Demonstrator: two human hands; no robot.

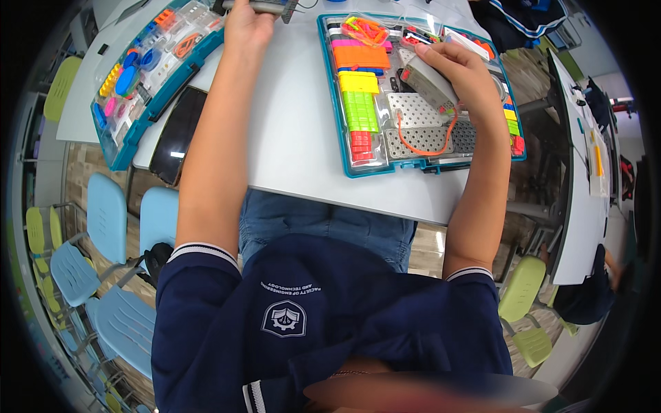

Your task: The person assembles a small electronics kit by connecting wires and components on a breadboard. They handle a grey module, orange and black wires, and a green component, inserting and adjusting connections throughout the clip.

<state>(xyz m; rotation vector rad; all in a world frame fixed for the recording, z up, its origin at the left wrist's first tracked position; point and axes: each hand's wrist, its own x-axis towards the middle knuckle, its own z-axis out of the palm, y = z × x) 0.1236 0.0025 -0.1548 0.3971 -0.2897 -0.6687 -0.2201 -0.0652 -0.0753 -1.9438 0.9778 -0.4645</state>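
"Right grip, quick: what's in it?"
"My right grip (465,69) is narrow, fingers curled round a grey block (430,84). I hold it tilted, over the right-hand case (343,138)."
"And that cord?"
"Orange cable (425,153), looping below the block across the perforated plates (416,141). Can't tell whether it's plugged in."
"Left?"
"My left grip (251,24) is up at the top edge, holding a grey piece (267,7). Partly cut off, so I can't tell what it is."
"Rest of that case?"
"Teal rim. Yellow bricks (359,82) and lime bricks (361,111) along its left side, small bag (366,30) of orange and yellow bits near the far end."
"Other stuff on the worktop (292,103)?"
"Second teal case (155,110) to the left, full of colourful parts. Dark phone (177,134) just beside it, near the edge, next to my left forearm."
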